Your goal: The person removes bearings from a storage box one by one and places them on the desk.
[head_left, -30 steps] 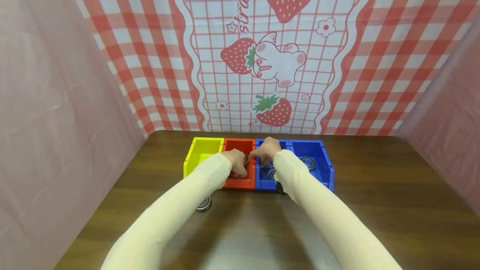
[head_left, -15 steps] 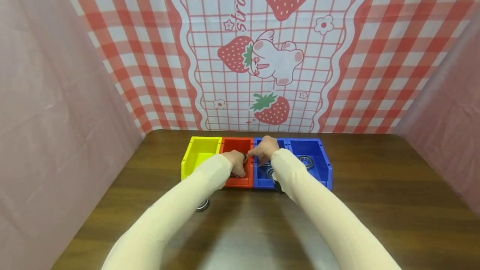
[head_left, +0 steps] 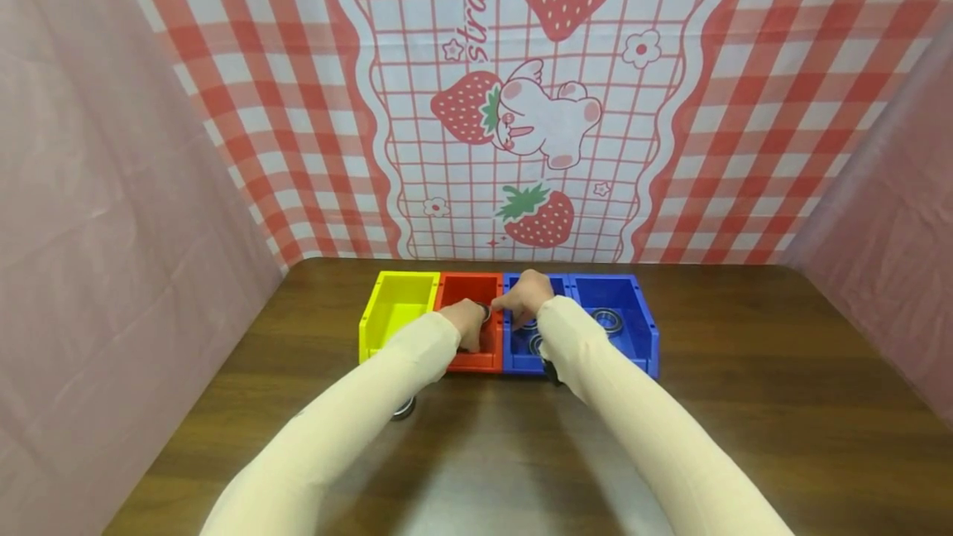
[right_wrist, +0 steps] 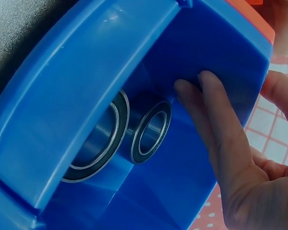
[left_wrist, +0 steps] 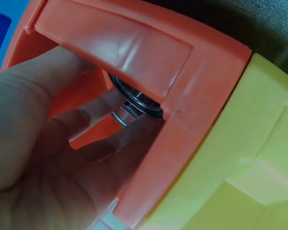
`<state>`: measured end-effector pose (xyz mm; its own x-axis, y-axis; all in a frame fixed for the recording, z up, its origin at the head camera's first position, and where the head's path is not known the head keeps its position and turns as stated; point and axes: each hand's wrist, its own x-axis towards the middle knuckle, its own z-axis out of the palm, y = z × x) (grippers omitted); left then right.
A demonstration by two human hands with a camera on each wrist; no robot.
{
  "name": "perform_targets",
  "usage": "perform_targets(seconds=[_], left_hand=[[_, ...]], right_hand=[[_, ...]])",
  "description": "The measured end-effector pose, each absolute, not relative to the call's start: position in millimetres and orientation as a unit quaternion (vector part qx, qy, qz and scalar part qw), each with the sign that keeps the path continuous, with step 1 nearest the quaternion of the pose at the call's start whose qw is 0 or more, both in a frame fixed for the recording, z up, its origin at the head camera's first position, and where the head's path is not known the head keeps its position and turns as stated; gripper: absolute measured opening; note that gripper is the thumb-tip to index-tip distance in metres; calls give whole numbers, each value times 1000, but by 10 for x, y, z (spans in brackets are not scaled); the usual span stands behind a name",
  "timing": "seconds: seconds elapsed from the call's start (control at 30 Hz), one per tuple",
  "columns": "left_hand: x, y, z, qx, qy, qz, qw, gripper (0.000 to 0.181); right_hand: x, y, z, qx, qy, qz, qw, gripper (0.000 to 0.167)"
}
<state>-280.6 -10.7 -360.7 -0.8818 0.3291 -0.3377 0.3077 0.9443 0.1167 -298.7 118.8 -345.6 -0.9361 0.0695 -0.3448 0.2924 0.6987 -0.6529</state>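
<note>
Left hand [head_left: 463, 325]: reaches into the red bin [left_wrist: 206, 86], fingers extended behind the front lip. Fingertips hidden; whether they grasp cannot be told. Bearing [left_wrist: 141, 103], dark-ringed: at these fingers, partly covered by the lip. A further metal rim [left_wrist: 124, 115] shows just beside it, between the fingers.

Right hand [head_left: 527, 296]: released, two fingers straight against or close to the inner wall of the near blue bin [right_wrist: 86, 62], another fingertip at the rim. Larger bearing [right_wrist: 122, 127] and smaller bearing [right_wrist: 143, 117]: below these fingers, toward the front lip, apart from the hand, tilted in that view.

Yellow bin [head_left: 378, 317]: left of the left hand, adjoining the red bin. Far blue bin [head_left: 633, 337]: right of the right hand; holds one bearing [head_left: 608, 321]. Loose bearing [head_left: 404, 409]: nearer the person than the left hand, partly behind the left sleeve [head_left: 350, 404], on a brown wooden table [head_left: 744, 387]. Strawberry-print cloth [head_left: 539, 131]: upright beyond both hands.
</note>
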Motion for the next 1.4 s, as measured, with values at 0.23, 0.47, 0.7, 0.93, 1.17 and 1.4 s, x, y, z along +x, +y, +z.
perform_targets(seconds=[0.23,0.47,0.7,0.93,1.17,1.4], left_hand=[[-2827,-150,-3573,188,966,28,173,26],[-2818,-166,-3534,217,963,36,156,19],[-2804,-216,-3530,216,961,74,158,19],[-2765,-287,-3575,264,954,77,120,25],[-2714,-311,-3534,272,953,69,111,32],[-2618,-340,-3450,287,952,47,98,37]], right_hand=[[-2993,1147,-3469,91,912,-372,146,37],[-2992,1132,-3502,95,916,-362,145,40],[-2970,1147,-3478,103,911,-373,142,43],[-2956,1155,-3475,102,916,-356,151,42],[-2977,1170,-3467,96,917,-357,149,38],[-2997,1170,-3457,97,917,-362,140,44]])
